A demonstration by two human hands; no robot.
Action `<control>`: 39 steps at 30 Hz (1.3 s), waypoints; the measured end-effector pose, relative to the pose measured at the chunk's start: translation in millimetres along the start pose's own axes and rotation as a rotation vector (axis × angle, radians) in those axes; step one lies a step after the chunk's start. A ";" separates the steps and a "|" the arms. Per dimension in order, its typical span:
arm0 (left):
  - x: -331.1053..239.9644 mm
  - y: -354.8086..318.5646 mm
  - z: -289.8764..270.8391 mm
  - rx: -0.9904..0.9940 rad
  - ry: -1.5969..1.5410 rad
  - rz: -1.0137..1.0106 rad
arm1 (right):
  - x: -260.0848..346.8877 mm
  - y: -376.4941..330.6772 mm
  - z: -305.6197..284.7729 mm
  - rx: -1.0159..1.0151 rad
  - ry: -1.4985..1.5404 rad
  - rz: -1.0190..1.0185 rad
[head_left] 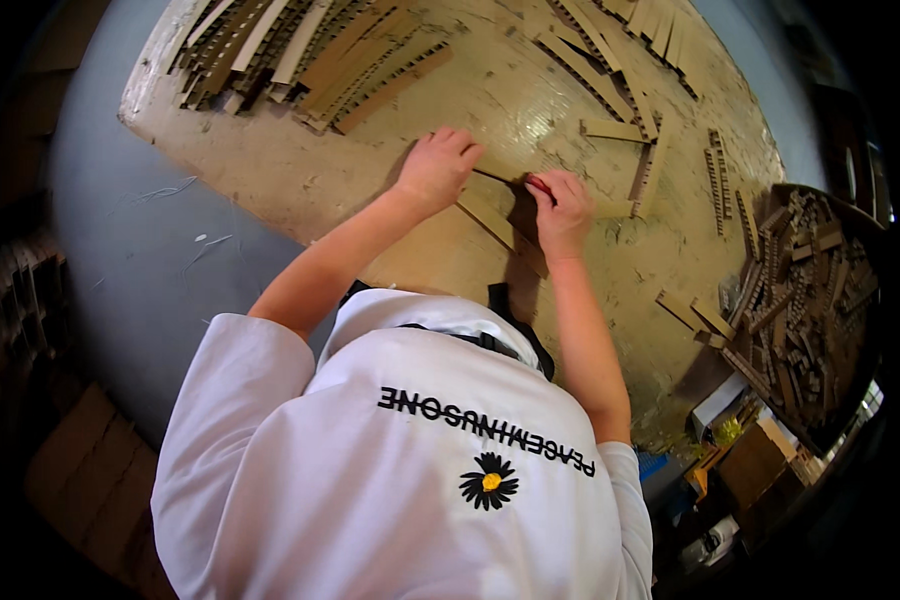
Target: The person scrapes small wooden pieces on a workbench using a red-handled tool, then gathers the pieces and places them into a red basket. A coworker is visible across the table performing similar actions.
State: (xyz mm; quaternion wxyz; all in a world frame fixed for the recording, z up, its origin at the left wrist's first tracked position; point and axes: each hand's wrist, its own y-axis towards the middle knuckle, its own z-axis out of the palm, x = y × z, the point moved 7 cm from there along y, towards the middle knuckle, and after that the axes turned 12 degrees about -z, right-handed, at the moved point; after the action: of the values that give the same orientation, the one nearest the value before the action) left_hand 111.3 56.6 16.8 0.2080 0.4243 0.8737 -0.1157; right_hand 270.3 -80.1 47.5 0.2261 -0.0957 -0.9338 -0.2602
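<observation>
Some bare board (300, 180) flanks left hand (440, 166), grip unclear; right hand (562, 208) pinches red object (538, 183).

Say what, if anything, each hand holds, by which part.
Right hand pinches a small red object, which part unclear; left hand is beside a thin dark strip, hold unclear.

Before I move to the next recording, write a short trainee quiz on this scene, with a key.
1. Which hand holds the small red object?
2. True or false: cardboard strips lie in more than one place on the tan surface.
3. The big jumbled heap sits: A) to the left, B) to the right, C) between the hands.

Key: 1. The right hand; 2. True; 3. B.
</observation>
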 end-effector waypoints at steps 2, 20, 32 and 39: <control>1.3 -1.2 -2.0 0.004 -0.015 -0.001 | 0.0 0.4 1.5 0.009 0.018 0.014; -24.9 -26.5 -4.3 0.267 0.204 0.146 | -28.9 -53.1 -72.6 -0.540 0.372 0.611; 30.0 -32.8 -12.1 -0.043 0.153 0.054 | 112.7 -196.9 -23.6 -0.575 1.480 1.442; -99.1 18.3 8.0 -0.206 -0.044 0.305 | 95.3 -315.7 -124.6 -1.066 0.871 1.337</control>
State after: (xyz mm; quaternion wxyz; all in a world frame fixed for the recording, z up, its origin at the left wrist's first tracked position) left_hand 182.7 -3.9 55.0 0.2846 0.5255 0.8018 -0.0020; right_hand 139.4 -407.4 47.7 0.5817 -0.5939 -0.2789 -0.4807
